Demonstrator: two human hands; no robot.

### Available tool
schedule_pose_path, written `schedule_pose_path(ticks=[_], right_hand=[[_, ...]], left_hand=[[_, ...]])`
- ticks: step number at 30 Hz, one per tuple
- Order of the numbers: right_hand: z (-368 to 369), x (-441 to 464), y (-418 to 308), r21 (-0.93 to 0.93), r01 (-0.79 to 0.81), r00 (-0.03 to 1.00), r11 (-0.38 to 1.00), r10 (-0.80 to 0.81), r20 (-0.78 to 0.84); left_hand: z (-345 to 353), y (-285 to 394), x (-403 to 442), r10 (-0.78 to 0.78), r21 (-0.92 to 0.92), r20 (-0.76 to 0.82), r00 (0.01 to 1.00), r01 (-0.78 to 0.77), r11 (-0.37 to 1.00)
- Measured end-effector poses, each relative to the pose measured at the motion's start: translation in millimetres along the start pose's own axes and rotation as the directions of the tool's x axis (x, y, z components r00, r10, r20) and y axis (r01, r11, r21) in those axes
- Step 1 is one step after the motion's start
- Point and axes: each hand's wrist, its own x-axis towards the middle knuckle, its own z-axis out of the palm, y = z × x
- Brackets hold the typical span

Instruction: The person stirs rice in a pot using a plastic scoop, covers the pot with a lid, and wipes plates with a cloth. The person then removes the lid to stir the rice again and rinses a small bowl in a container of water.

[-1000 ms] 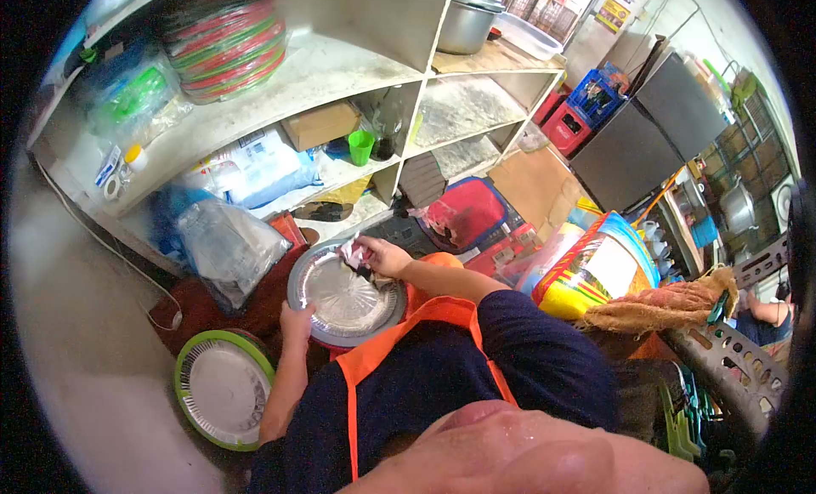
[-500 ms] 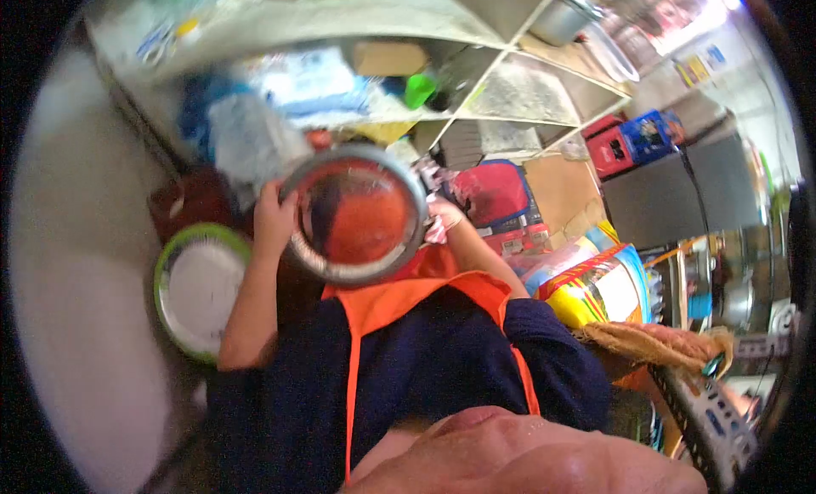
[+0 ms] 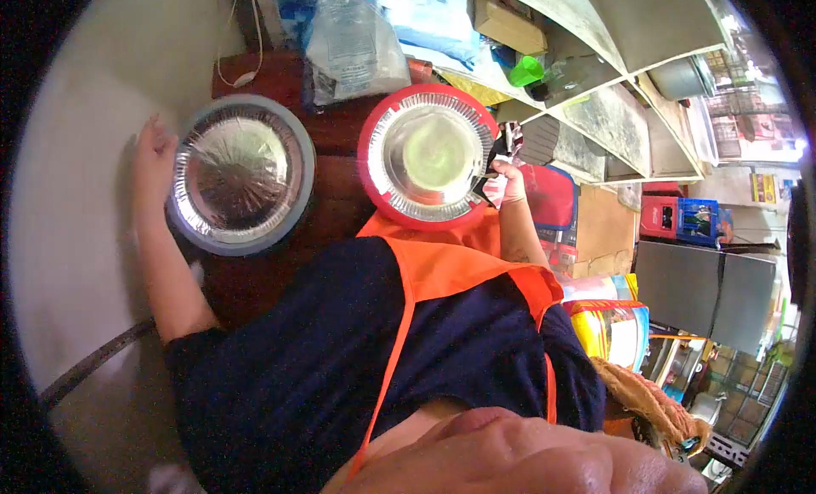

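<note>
A round plate with a grey rim and a shiny, ridged foil-like face (image 3: 244,175) lies at the left on a dark brown surface. My left hand (image 3: 155,150) is just beyond its left edge, beside the wall, fingers stretched out and apparently holding nothing. In front of my apron sits a red-rimmed plate (image 3: 429,156) with a similar silver face. My right hand (image 3: 507,181) is closed on a crumpled patterned cloth (image 3: 501,158) in black, white and pink, which overlaps the red plate's right edge. Whether those fingers also touch the plate, I cannot tell.
Clear plastic bags (image 3: 353,48) lie behind the plates. White shelving (image 3: 612,77) with a green cup (image 3: 526,70) runs along the back. A pale wall (image 3: 76,196) closes off the left. At right are a colourful sack (image 3: 608,328) and bottle crates (image 3: 680,219).
The grey-rimmed plate, earlier between both hands, now lies at the left, and my left hand is off it. The red-rimmed plate has come into sight; the green-rimmed one no longer shows. My view has turned.
</note>
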Motion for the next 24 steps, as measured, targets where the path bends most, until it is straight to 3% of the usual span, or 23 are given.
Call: schedule_pose_path(ticks=[1, 2, 3, 4, 5, 6, 7, 8, 9, 10, 11, 12, 13, 14, 15, 17, 18, 19, 20, 21, 22, 23, 24], right_hand=[[-5.4, 5.6, -0.8, 0.018, -0.014, 0.999, 1.000, 0.014, 0.034], [5.3, 2.6, -4.3, -0.006, 0.024, 1.000, 1.000, -0.024, -0.001], [2.3, 3.7, -6.8, 0.045, -0.025, 0.997, 0.999, 0.021, 0.079], [4.2, 3.0, -9.4, 0.045, -0.037, 0.998, 0.998, 0.035, 0.048], [6.2, 5.1, -14.0, 0.044, -0.047, 0.999, 0.998, 0.046, 0.020], [-2.4, 18.3, -12.4, -0.018, 0.048, 0.999, 0.999, -0.048, 0.018], [2.6, 20.0, -12.5, 0.009, 0.111, 0.994, 0.994, -0.111, 0.020], [17.3, 7.2, -21.8, -0.012, 0.070, 0.995, 0.997, -0.069, 0.067], [32.9, -5.9, -32.7, -0.035, 0.031, 0.993, 0.999, -0.027, 0.111], [40.9, -3.3, -34.9, -0.049, 0.119, 0.993, 0.992, -0.118, 0.023], [51.4, 0.9, -37.0, -0.073, 0.206, 0.975, 0.976, -0.211, -0.065], [66.6, -1.4, -43.0, -0.205, 0.334, 0.887, 0.920, -0.381, -0.260], [60.1, -1.2, -53.3, -0.871, 0.193, 0.711, 0.451, -0.676, -0.192], [46.8, 7.4, -55.2, -0.987, 0.156, 0.518, -0.039, -0.848, 0.115], [43.0, 10.7, -56.6, -0.867, -0.012, 0.349, -0.499, -0.814, 0.464], [60.3, 26.4, -45.6, -0.845, 0.251, 0.365, -0.473, -0.762, 0.535], [79.3, 30.3, -27.4, -0.858, 0.224, 0.414, -0.461, -0.752, 0.512], [101.3, 21.1, -19.0, -0.680, 0.209, 0.534, -0.703, -0.501, 0.682], [102.0, 34.7, 2.2, -0.856, 0.421, 0.639, -0.301, -0.571, 0.515], [119.5, 13.7, 5.0, -0.836, 0.454, 0.672, -0.308, -0.498, 0.548], [105.3, 14.6, 24.3, -0.722, 0.571, 0.507, -0.390, -0.524, 0.684], [98.0, 0.6, 12.4, -0.612, 0.714, 0.494, -0.340, -0.374, 0.785], [75.4, 0.9, 10.0, -0.604, 0.753, 0.544, -0.261, -0.269, 0.795]], left_hand=[[9.2, -6.8, 0.4, 0.151, 0.139, -0.133, 0.980, -0.132, 0.981], [20.6, -11.0, 5.6, 0.169, 0.105, -0.125, 0.978, -0.156, 0.982], [29.5, 15.1, 1.5, 0.098, -0.129, -0.021, 0.995, -0.100, 0.987], [44.0, 50.5, -6.1, 0.049, -0.348, 0.101, 0.994, -0.011, 0.937], [71.3, 59.2, -3.4, 0.139, -0.554, 0.221, 0.965, 0.007, 0.832], [99.8, 67.5, -0.5, 0.251, -0.726, 0.312, 0.916, 0.059, 0.686], [117.0, 95.4, -8.6, 0.158, -0.699, 0.488, 0.858, 0.277, 0.659], [134.7, 125.2, -18.2, 0.074, -0.626, 0.651, 0.755, 0.480, 0.615], [157.6, 142.8, -21.0, 0.046, -0.581, 0.785, 0.618, 0.709, 0.399], [192.7, 140.2, -16.2, 0.304, -0.655, 0.753, 0.583, 0.710, 0.259], [199.0, 149.1, -18.3, 0.321, -0.648, 0.758, 0.568, 0.713, 0.269], [204.4, 160.2, -20.6, 0.217, -0.684, 0.729, 0.650, 0.674, 0.278], [210.5, 171.1, -22.5, 0.112, -0.716, 0.684, 0.721, 0.633, 0.293], [217.8, 180.2, -24.5, 0.060, -0.734, 0.651, 0.757, 0.607, 0.304], [228.1, 186.8, -26.7, 0.084, -0.725, 0.663, 0.744, 0.611, 0.318], [248.7, 202.6, -32.5, 0.113, -0.739, 0.580, 0.807, 0.462, 0.491], [255.3, 216.5, -38.4, 0.079, -0.728, 0.561, 0.824, 0.446, 0.521], [258.5, 230.1, -42.1, 0.048, -0.653, 0.585, 0.810, 0.435, 0.620], [275.9, 227.2, -40.9, 0.054, -0.717, 0.560, 0.827, 0.451, 0.531], [293.4, 221.8, -37.2, 0.055, -0.771, 0.537, 0.842, 0.464, 0.437], [292.3, 228.8, -28.4, 0.003, -0.734, 0.558, 0.830, 0.492, 0.469], [288.4, 234.4, -17.4, -0.045, -0.696, 0.572, 0.819, 0.513, 0.502], [297.1, 226.6, -7.4, 0.022, -0.721, 0.573, 0.819, 0.491, 0.489]])
